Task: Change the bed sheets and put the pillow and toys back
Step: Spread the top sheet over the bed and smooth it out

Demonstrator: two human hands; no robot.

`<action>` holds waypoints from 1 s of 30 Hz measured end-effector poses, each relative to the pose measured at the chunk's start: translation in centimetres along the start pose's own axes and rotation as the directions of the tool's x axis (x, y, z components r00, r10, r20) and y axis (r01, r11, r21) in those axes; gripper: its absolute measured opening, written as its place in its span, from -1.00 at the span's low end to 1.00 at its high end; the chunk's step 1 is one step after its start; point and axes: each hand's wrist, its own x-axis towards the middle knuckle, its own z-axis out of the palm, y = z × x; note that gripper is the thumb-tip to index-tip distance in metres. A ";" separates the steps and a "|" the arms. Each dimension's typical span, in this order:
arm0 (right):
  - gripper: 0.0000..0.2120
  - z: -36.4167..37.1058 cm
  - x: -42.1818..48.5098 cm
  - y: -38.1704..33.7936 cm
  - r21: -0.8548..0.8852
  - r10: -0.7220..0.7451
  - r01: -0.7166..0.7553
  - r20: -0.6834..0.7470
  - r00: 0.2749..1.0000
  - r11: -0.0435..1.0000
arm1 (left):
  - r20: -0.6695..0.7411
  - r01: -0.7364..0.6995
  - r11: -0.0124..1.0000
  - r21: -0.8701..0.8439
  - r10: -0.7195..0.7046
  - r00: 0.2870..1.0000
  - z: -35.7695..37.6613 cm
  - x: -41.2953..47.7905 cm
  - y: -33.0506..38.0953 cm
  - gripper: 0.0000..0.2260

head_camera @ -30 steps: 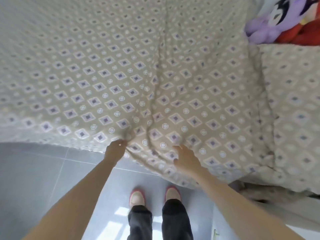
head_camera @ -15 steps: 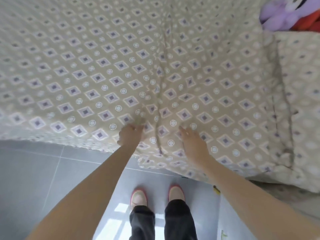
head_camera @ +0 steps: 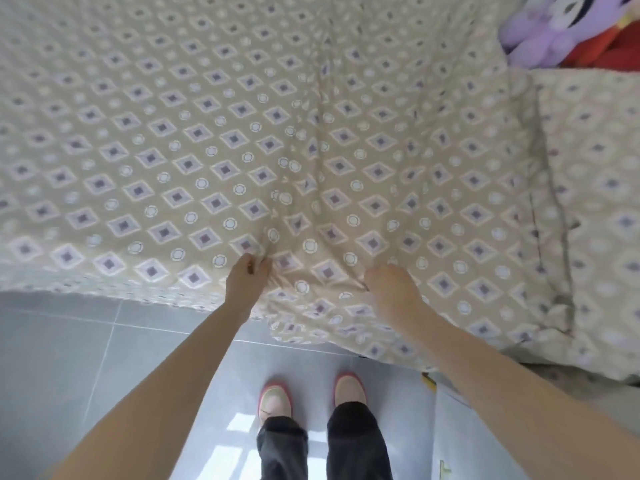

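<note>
– Pinching a ridge of the sheet (head_camera: 207, 140) with the left hand (head_camera: 246, 284), is it? Thumb and fingers (head_camera: 265, 265) look closed on a fold just above the bed's near edge.
– Yes, at the lower middle of the frame. My guess is that the fold is held so slack can be drawn toward the edge. A long crease runs from there toward the top of the frame.
– And the right hand (head_camera: 393, 292)?
– It lies on the sheet just right of the left one, the two apart. Small wrinkles gather at its fingertips, but I cannot tell whether it grips cloth or only presses it flat.
– Pressing would make sense: one hand anchors, the other pulls.
– Likely, though that's only a judgement. The sheet covers all of the bed in view and hangs over the grey floor (head_camera: 69, 358) in front of the slippers (head_camera: 273, 398).
– Pillow and toys?
– What looks like the pillow (head_camera: 599, 202), in the same pattern, lies on the bed at the right of the frame. A purple plush toy (head_camera: 540, 39) and a red toy (head_camera: 609, 46) sit beyond it in the upper right corner. Mostly smoothing is left, I'd judge.
</note>
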 end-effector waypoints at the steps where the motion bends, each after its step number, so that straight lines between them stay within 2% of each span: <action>1: -0.79 -0.1 -0.1 0.1 0.007 0.004 -0.004 -0.005 1.000 1.000 | 0.012 0.003 1.000 -0.015 -0.003 1.000 0.0 0.0 -0.1 -0.69; 2: -0.81 -0.2 -0.3 0.2 0.017 0.000 0.000 -0.012 1.000 1.000 | 0.021 -0.011 1.000 -0.020 0.011 1.000 0.0 0.0 -0.2 -0.69; 4: -0.65 -0.5 -0.3 0.3 0.063 -0.008 0.011 -0.038 0.999 0.998 | 0.011 -0.084 0.996 -0.004 0.084 0.996 0.0 -0.2 0.1 -0.70; 6: -0.61 -1.0 -0.5 0.7 0.119 -0.041 0.047 -0.051 0.998 0.992 | -0.028 -0.162 0.987 0.016 0.162 0.986 -0.2 -0.6 0.6 -0.70; 9: -0.73 -1.7 -1.1 1.6 0.264 -0.134 0.163 -0.126 0.983 0.951 | -0.077 -0.193 0.981 0.000 0.192 0.978 -0.6 -1.3 1.4 -0.65; 11: -0.83 -2.2 -1.7 2.4 0.314 -0.190 0.219 -0.121 0.974 0.924 | -0.106 -0.195 0.980 -0.030 0.191 0.976 -0.9 -1.5 1.9 -0.61; 13: -0.83 -2.6 -2.1 3.2 0.377 -0.188 0.231 -0.147 0.971 0.897 | -0.143 -0.209 0.977 -0.040 0.202 0.969 -1.2 -1.6 2.2 -0.61; 15: -0.82 -2.6 -2.1 3.7 0.402 -0.153 0.212 -0.172 0.973 0.891 | -0.180 -0.216 0.975 0.043 0.220 0.959 -1.4 -1.5 2.1 -0.62; 18: -0.87 -1.7 -1.4 3.4 0.311 -0.147 0.166 -0.085 0.986 0.936 | -0.166 -0.105 0.959 0.264 0.153 0.974 -0.7 -1.2 0.4 -0.63; 20: -0.87 -0.7 -0.7 2.4 0.288 -0.108 0.098 0.019 0.994 0.953 | -0.141 0.025 0.945 0.325 0.022 0.990 0.1 -0.8 -0.9 -0.63; 22: -0.78 0.9 -0.1 1.2 0.225 -0.082 0.063 0.073 0.994 0.972 | -0.128 0.110 0.929 0.352 -0.069 0.989 0.5 0.1 -1.6 -0.67; 24: -0.72 2.5 0.3 0.7 0.208 -0.075 0.063 0.049 0.996 0.976 | -0.126 0.138 0.923 0.358 -0.098 0.987 0.5 1.1 -1.8 -0.72; 28: -0.88 4.1 0.1 1.1 0.311 -0.073 0.068 0.003 0.997 0.948 | -0.143 0.170 0.957 0.234 -0.139 0.980 0.5 1.0 -1.5 -0.70; 30: -0.77 4.4 -0.8 1.8 0.317 -0.039 0.058 -0.065 0.997 0.947 | -0.182 0.197 0.953 0.232 -0.157 0.971 1.3 -0.1 -0.6 -0.68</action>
